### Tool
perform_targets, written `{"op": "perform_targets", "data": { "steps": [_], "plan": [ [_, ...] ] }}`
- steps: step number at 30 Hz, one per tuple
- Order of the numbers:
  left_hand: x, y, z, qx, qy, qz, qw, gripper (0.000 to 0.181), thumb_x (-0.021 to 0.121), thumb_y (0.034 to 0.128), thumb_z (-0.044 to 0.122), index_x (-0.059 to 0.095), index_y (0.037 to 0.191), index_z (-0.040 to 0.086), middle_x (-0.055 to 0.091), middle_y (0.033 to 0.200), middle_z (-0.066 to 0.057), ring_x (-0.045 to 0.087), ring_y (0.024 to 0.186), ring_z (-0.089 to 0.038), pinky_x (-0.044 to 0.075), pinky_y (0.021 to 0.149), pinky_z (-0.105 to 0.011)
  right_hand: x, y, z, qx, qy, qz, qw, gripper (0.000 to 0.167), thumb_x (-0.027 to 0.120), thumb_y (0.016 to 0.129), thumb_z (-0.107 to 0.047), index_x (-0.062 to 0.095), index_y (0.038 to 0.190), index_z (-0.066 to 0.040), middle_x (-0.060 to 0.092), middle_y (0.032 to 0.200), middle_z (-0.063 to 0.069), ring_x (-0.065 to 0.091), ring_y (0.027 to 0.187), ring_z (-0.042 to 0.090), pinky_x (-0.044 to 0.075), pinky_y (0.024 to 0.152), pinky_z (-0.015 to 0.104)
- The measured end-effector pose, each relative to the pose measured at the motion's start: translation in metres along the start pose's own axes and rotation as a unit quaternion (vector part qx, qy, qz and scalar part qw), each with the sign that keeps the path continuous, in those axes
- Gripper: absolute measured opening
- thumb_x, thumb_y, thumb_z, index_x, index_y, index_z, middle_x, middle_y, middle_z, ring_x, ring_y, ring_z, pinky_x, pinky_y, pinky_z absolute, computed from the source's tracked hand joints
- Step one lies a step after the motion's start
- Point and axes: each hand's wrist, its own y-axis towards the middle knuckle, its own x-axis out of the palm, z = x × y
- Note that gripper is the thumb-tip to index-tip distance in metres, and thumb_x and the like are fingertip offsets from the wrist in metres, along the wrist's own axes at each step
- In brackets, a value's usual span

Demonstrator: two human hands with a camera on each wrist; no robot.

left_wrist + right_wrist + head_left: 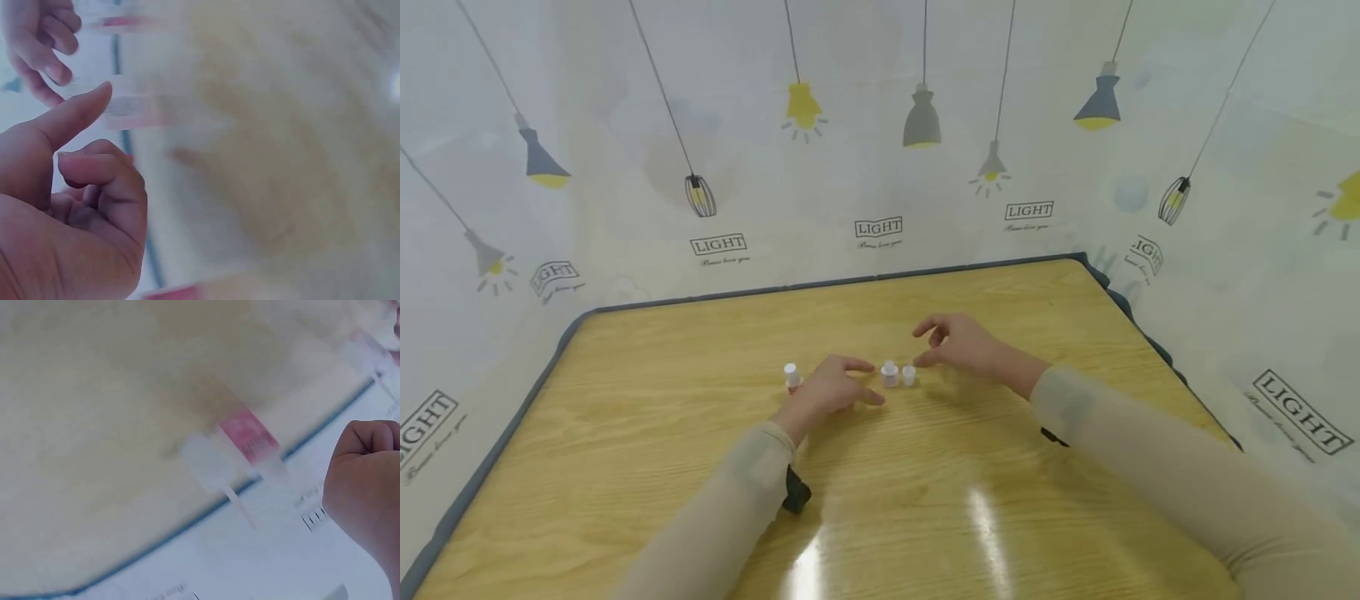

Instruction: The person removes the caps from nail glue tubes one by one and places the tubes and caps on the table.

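A small bottle (889,376) with a pink label (250,436) stands upright on the wooden table. Close on its right a white cap (908,377) sits top down, a thin applicator stick (240,506) rising from it. My left hand (829,388) is left of this bottle, thumb and index finger spread apart, holding nothing. Behind that hand's wrist, to the left, a second small bottle (792,377) with a white top is partly hidden. My right hand (964,343) hovers just right of the cap, fingers loosely bent, with no object visible in them.
The wooden table (700,350) has a dark edge strip (831,285) at the back and sides. A pale curtain (820,192) printed with lamps surrounds it on three sides. Both wrist views are blurred.
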Motion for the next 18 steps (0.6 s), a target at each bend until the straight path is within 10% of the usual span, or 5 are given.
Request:
{"op": "perform_targets", "data": {
  "steps": [8, 18],
  "plan": [
    [-0.045, -0.027, 0.017, 0.009, -0.011, 0.015, 0.9998, 0.063, 0.083, 0.0935, 0.026, 0.058, 0.151, 0.015, 0.048, 0.066, 0.003, 0.033, 0.048, -0.009, 0.038, 0.051, -0.027, -0.016, 0.002, -0.041, -0.024, -0.007, 0.021, 0.9995, 0.044, 0.081, 0.094, -0.029, 0.067, 0.134, -0.016, 0.06, 0.103, 0.004, 0.052, 0.092, 0.02, 0.045, 0.077, 0.033],
    [-0.103, -0.046, -0.002, 0.025, 0.018, 0.032, 0.999, 0.053, 0.078, 0.0973, 0.031, 0.064, 0.145, 0.013, 0.045, 0.066, 0.007, 0.033, 0.053, -0.009, 0.036, 0.053, -0.026, 0.02, 0.02, -0.075, -0.035, 0.013, 0.002, 0.9993, 0.038, 0.081, 0.095, -0.031, 0.07, 0.129, -0.018, 0.063, 0.099, 0.003, 0.054, 0.083, 0.017, 0.047, 0.07, 0.03]
  ]
}}
